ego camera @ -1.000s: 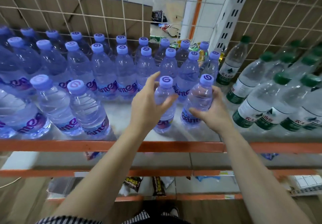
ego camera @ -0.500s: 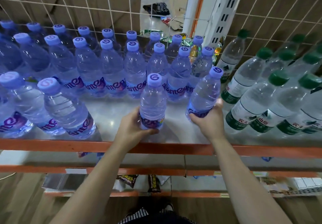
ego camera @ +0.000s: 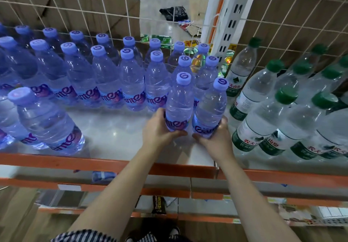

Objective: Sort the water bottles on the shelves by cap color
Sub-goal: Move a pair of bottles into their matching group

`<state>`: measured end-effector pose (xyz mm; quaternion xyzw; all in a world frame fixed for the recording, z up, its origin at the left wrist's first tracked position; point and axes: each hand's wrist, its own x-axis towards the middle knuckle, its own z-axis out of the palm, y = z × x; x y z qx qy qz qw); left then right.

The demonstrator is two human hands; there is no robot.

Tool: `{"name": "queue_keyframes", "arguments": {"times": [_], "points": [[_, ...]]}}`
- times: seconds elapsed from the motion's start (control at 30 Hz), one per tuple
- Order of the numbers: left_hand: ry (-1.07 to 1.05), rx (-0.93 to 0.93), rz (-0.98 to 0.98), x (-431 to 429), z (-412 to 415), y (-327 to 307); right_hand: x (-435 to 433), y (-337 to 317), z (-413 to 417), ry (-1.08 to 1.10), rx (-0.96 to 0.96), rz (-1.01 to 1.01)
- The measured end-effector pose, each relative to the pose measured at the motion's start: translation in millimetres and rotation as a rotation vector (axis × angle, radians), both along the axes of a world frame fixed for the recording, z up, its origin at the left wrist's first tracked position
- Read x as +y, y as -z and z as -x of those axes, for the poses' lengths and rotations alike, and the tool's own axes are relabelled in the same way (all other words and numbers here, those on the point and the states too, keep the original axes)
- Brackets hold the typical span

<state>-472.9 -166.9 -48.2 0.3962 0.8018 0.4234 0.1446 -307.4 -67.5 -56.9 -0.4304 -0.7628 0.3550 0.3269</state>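
Observation:
Two purple-capped water bottles stand side by side on the white shelf [ego camera: 116, 128], near its front. My left hand [ego camera: 158, 130] grips the base of the left bottle [ego camera: 179, 100]. My right hand [ego camera: 216, 138] grips the base of the right bottle [ego camera: 211, 109]. Behind and to the left stand rows of several purple-capped bottles [ego camera: 128, 75]. To the right are several green-capped bottles [ego camera: 263, 98], leaning in the wide view. One more purple-capped bottle [ego camera: 45, 121] stands at the front left.
An orange shelf edge [ego camera: 94, 164] runs along the front, with lower shelves beneath it. A wire grid [ego camera: 113, 15] backs the shelf, and a white slotted upright [ego camera: 231, 19] divides the purple side from the green side. Bare shelf lies left of my hands.
Both hands have slid down to the bottle bases and brought the two bottles together, close to the green-capped group. The view has shifted left and tilted down slightly.

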Motion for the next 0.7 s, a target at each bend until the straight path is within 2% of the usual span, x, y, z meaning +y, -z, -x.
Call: {"name": "queue_keyframes", "arguments": {"times": [0.07,0.13,0.27,0.33,0.4,0.53,0.6,0.7], "points": [[-0.031,0.130,0.080,5.6,-7.1,-0.3,3.4,-0.4,-1.5,-0.010,0.011,0.029],[-0.024,0.173,0.083,5.8,-9.5,0.8,7.0,0.1,-3.0,-0.030,0.051,0.083],[0.108,-0.191,-0.147,-8.0,-3.8,1.6,13.5,0.3,-2.9,-0.075,0.061,0.119],[0.140,-0.243,-0.195,-10.0,-6.0,3.1,14.4,-0.1,-1.0,-0.090,0.058,0.107],[0.104,-0.227,-0.199,-6.2,-9.1,4.5,14.2,0.0,-0.3,-0.101,0.057,0.083],[-0.021,-0.050,-0.171,1.6,-12.5,9.7,12.1,-0.8,0.1,-0.098,0.058,0.042],[-0.082,-0.026,-0.153,4.2,-11.9,11.0,12.3,-0.9,1.9,-0.069,0.041,0.016],[-0.065,-0.045,-0.143,5.5,-5.3,9.3,13.1,-1.1,5.7,-0.035,0.039,-0.011]]}}
